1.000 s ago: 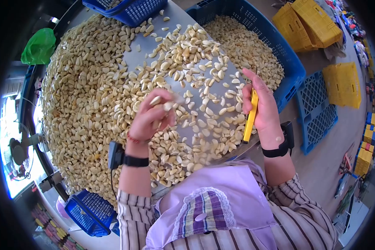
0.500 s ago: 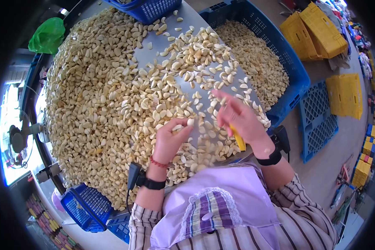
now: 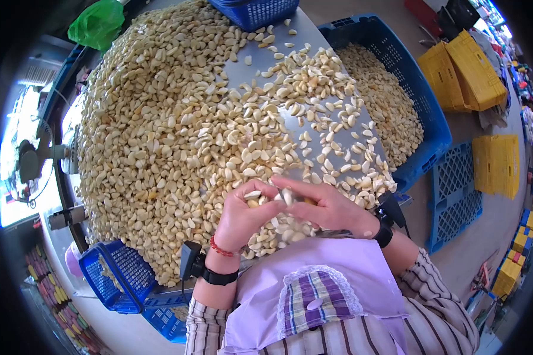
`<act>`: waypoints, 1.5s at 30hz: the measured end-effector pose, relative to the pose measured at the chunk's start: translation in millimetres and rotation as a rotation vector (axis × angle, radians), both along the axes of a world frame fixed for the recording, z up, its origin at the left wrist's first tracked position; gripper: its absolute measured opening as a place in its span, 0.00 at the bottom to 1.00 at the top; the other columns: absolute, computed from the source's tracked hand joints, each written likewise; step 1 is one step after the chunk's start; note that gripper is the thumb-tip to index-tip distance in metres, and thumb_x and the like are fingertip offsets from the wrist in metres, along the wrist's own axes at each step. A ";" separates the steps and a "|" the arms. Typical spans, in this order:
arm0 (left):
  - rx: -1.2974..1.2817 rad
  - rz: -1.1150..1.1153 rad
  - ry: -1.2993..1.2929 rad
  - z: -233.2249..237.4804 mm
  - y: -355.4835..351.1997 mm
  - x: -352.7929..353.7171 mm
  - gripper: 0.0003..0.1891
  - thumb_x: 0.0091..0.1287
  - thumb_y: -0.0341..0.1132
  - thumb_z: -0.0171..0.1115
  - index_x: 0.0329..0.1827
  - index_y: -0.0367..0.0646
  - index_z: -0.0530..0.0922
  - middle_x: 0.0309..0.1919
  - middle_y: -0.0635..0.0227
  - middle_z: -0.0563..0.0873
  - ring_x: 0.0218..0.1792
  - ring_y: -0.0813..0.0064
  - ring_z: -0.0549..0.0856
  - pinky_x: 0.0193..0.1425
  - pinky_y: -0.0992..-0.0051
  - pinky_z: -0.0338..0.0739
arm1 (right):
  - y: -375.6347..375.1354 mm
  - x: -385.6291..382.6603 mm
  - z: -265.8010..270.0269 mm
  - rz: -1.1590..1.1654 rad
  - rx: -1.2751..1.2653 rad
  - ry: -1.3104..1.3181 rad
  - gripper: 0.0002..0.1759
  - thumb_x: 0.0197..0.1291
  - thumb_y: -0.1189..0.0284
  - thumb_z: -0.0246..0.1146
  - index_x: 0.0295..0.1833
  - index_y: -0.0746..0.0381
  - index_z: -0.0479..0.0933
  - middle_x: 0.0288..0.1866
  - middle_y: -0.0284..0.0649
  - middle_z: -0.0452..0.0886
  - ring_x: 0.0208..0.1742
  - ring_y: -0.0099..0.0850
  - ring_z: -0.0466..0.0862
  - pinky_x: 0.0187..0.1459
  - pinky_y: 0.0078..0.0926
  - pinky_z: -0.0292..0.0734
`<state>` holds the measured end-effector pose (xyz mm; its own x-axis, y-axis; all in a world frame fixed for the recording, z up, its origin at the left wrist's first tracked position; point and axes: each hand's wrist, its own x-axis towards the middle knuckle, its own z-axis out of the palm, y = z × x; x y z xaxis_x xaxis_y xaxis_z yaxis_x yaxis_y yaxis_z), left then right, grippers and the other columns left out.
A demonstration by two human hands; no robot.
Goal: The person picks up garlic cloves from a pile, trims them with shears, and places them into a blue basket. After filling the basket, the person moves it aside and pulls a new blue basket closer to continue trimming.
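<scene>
Both hands meet over the near part of a broad heap of peeled garlic cloves (image 3: 154, 136) on a metal table (image 3: 311, 32). My left hand (image 3: 249, 213) is closed with garlic cloves (image 3: 253, 195) in its fingers. Between the fingertips of the two hands a whitish garlic clove (image 3: 287, 196) shows, slightly blurred. My right hand (image 3: 328, 207) is closed, its thumb and forefinger at that clove. A bit of the yellow-handled tool (image 3: 309, 202) peeks out of its palm; the rest is hidden, and its kind cannot be made out.
A large blue crate (image 3: 429, 100) of cloves stands right of the table. Blue baskets sit at the far edge (image 3: 257, 15) and near left (image 3: 115, 275). Yellow crates (image 3: 465, 71) and a blue pallet (image 3: 454, 195) are on the floor at right. A green bag (image 3: 98, 23) lies far left.
My right hand has come in leftward and down from over the scattered cloves to meet my left hand. The yellow handle is now mostly covered. The whole view has shifted slightly.
</scene>
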<state>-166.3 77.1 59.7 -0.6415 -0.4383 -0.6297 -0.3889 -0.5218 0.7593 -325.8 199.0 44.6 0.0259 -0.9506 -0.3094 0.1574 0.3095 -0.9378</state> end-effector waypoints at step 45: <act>-1.518 -0.291 -0.359 -71.5 2.6 69.1 0.10 0.53 0.32 0.69 0.38 0.48 0.81 0.33 0.69 0.78 0.40 0.65 0.77 0.46 0.67 0.68 | -31.5 34.3 -20.0 -0.052 0.300 -0.076 0.27 0.66 0.61 0.59 0.65 0.65 0.69 0.30 0.31 0.76 0.24 0.14 0.73 0.21 0.12 0.69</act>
<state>-97.2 79.6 -11.8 -0.7326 -0.6682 0.1297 -0.6022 0.7250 0.3341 -291.5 167.5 24.6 0.0139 -0.8175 -0.5757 0.2465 0.5608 -0.7904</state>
